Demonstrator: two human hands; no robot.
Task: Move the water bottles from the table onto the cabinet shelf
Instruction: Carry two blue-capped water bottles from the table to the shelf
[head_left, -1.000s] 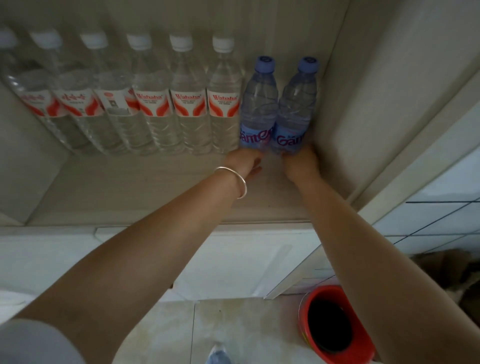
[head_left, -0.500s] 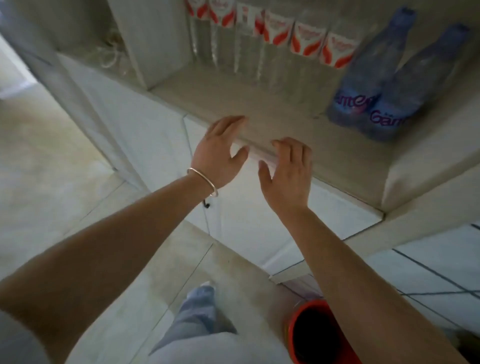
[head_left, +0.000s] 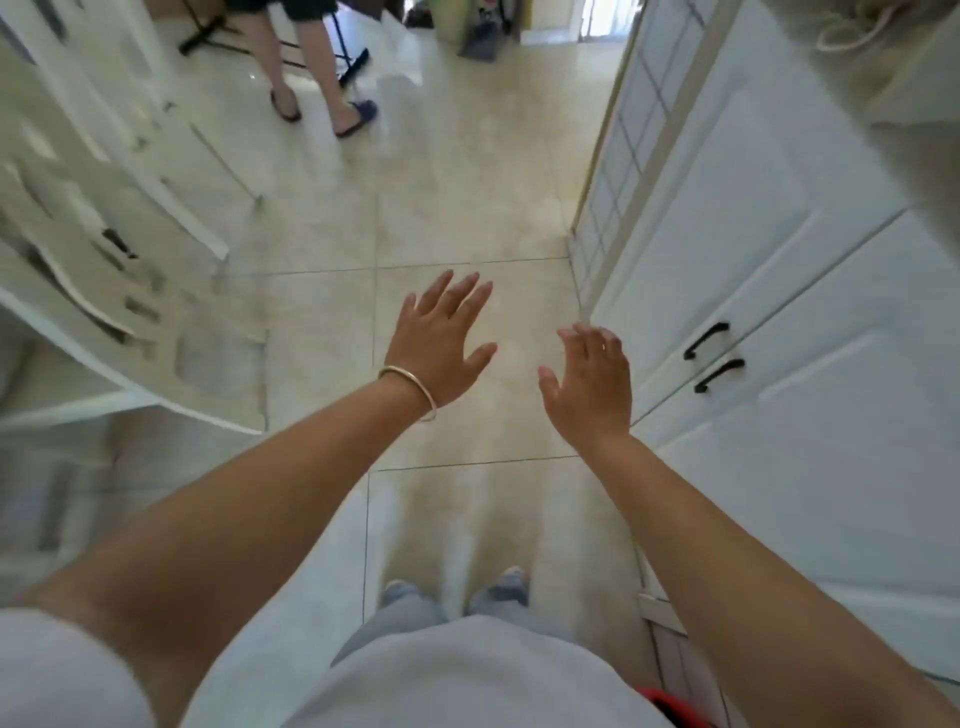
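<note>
No water bottle is in view now. My left hand (head_left: 441, 343), with a thin bracelet on its wrist, hangs in the air over the tiled floor, fingers spread and holding nothing. My right hand (head_left: 589, 387) floats beside it, also spread and empty, close to the white cabinet (head_left: 779, 312) on the right. The cabinet's shelf is out of sight above the frame. A blurred white table edge (head_left: 130, 384) shows at the left.
Two black handles (head_left: 714, 358) sit on the cabinet doors at the right. Another person's legs (head_left: 317, 88) stand on the beige tiled floor (head_left: 457, 197) at the top. A red bucket rim (head_left: 670, 704) peeks out at the bottom. White chairs (head_left: 130, 156) stand left.
Both hands let go of the two blue bottles on the shelf and drew back. My view swung left and down, away from the shelf, to the floor between cabinet and table.
</note>
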